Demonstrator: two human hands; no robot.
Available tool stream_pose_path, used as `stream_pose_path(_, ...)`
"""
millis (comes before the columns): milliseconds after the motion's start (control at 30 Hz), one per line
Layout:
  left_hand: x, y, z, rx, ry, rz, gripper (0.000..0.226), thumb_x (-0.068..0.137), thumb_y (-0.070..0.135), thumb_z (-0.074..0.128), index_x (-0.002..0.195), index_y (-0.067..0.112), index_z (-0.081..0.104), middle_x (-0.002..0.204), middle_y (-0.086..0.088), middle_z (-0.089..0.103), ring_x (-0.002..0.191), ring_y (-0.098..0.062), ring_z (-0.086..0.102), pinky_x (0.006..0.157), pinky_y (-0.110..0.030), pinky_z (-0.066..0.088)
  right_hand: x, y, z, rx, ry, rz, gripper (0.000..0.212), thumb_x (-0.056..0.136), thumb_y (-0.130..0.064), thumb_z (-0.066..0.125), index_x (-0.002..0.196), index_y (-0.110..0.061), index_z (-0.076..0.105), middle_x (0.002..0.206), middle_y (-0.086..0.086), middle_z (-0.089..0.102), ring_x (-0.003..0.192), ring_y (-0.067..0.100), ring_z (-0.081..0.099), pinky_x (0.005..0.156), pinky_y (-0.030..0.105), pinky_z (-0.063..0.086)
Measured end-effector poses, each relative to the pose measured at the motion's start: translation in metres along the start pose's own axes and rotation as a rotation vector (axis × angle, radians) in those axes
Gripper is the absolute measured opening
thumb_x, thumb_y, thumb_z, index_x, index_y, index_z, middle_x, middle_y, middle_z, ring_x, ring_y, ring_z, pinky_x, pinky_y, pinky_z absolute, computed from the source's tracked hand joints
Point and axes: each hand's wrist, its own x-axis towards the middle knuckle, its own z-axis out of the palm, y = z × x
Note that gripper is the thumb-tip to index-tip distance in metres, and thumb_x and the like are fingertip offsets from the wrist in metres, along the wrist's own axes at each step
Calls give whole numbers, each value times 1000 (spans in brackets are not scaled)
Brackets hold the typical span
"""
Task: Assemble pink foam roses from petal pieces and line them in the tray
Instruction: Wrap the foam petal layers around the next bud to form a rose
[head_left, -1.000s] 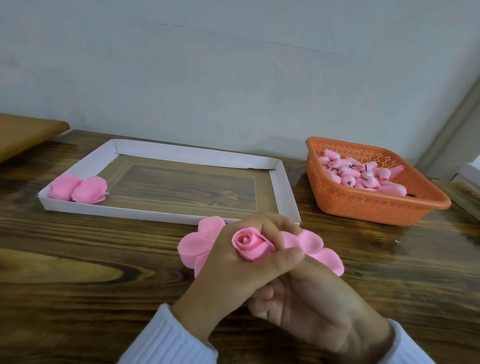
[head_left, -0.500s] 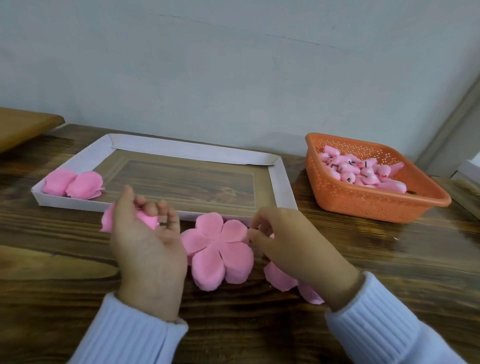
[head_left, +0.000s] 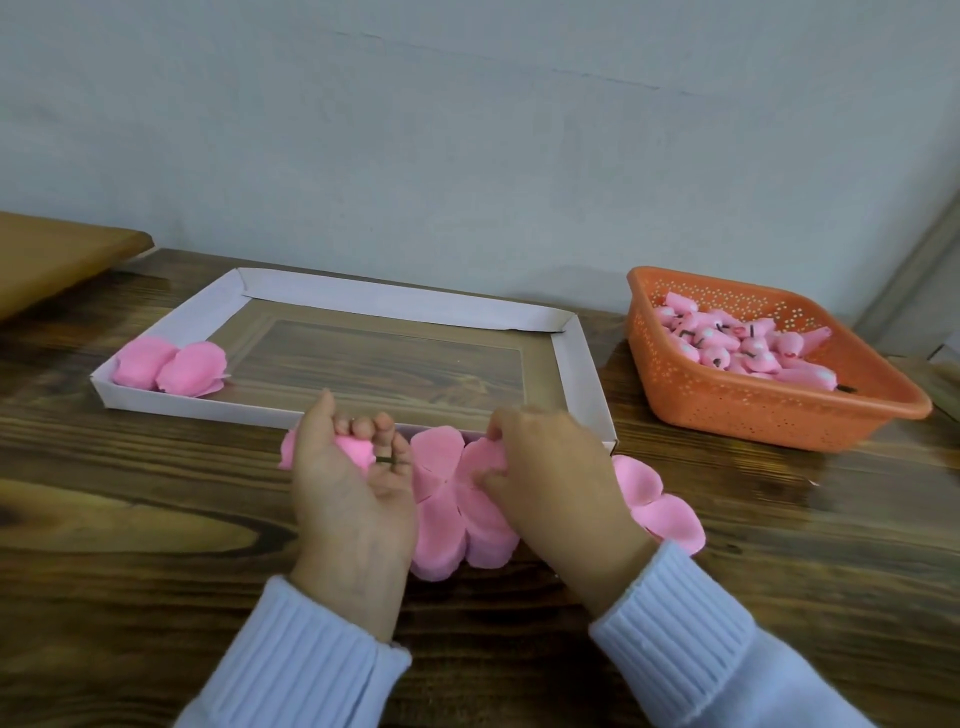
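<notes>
At lower centre our left hand (head_left: 353, 499) curls round a rose bud (head_left: 353, 448). Beside it our right hand (head_left: 556, 478) pinches the flat petal piece (head_left: 441, 535) on the table (head_left: 156, 519). Beyond, the tray (head_left: 576, 374) holds two roses (head_left: 171, 364) at its left end, and an orange basket (head_left: 753, 415) stands at right.

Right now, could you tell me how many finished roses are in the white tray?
2, side by side at the left end of the white tray: the corner rose and the second rose to its right.

Dark wood-grain table (head_left: 130, 545), plain pale wall (head_left: 467, 156) behind, lighter wooden surface (head_left: 52, 260) at far left
</notes>
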Motion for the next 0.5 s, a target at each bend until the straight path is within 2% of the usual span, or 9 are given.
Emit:
stream_pose_path(300, 1, -2, -1, 30, -14, 12, 36, 93, 30, 55, 61, 21, 43, 46, 9, 46, 46, -6, 51, 64, -23, 41, -3, 1, 5, -31, 77, -13, 13, 90, -21, 54, 103, -23, 55, 97, -1, 66, 90, 24, 60, 70, 30, 31)
stream_pose_path(367, 1, -2, -1, 33, -13, 15, 36, 93, 30, 55, 61, 21, 43, 46, 9, 46, 47, -6, 51, 65, -23, 41, -3, 0, 6, -35, 90, -14, 10, 90, -21, 54, 100, -23, 55, 95, -1, 66, 89, 24, 60, 70, 30, 33)
stream_pose_path(500, 1, -2, -2, 29, -16, 14, 35, 93, 29, 56, 61, 21, 44, 47, 9, 47, 49, -7, 51, 67, -24, 42, -1, 2, 10, -90, 91, -30, 21, 92, -15, 51, 105, -27, 62, 101, -3, 66, 92, 21, 61, 74, 29, 36)
